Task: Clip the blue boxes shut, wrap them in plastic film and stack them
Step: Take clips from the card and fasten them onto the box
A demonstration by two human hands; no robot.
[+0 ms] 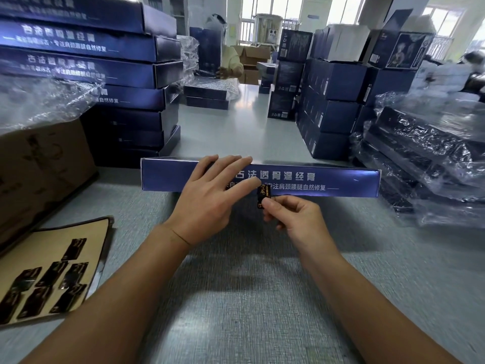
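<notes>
Our left hand [210, 195], fingers straight, rests on box [341, 179] lying crosswise mid-bench [262, 298], parallel to near edge. Our right hand [296, 216] pinches clip [263, 197] at box's near face.

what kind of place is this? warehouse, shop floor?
Probably a packing workshop in a factory or warehouse. Stacks of identical blue boxes line a long table, film-wrapped boxes are piled on the right, and a second person at the far end handles boxes amid plastic film.
</notes>
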